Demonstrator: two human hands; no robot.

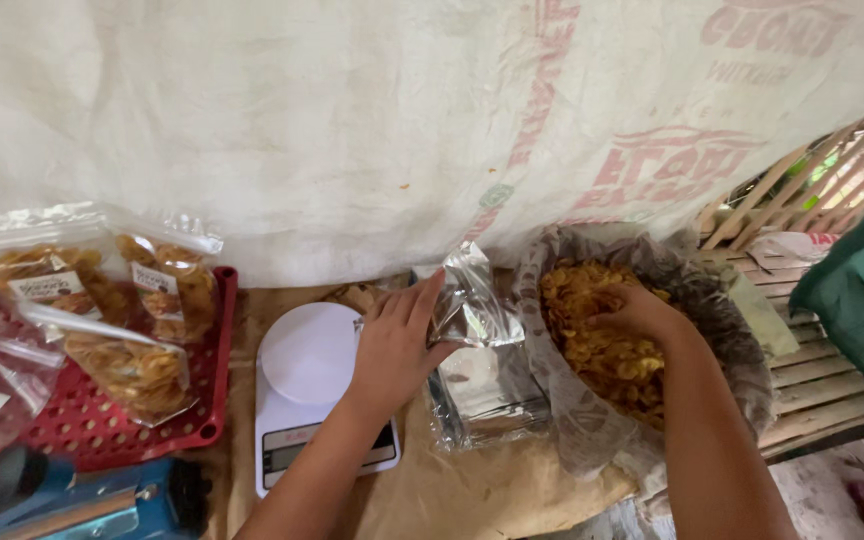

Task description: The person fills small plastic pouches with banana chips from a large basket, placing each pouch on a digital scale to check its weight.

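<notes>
The left hand pinches a clear plastic pouch open; the right hand, buried in yellow chips, may spill some, since the mouth looks narrow.

Two bare forearms come up from the lower edge of the head view, with no sleeve, cuff or glove visible on either as far as the frame shows. The left hand carries no ring, watch, bracelet or band, its fingers slim with short, plain, unpainted nails. The right hand is seen from the back with its wrist equally unadorned; its fingertips are out of sight, and a long stretch of uncovered forearm runs to the bottom edge.
</notes>
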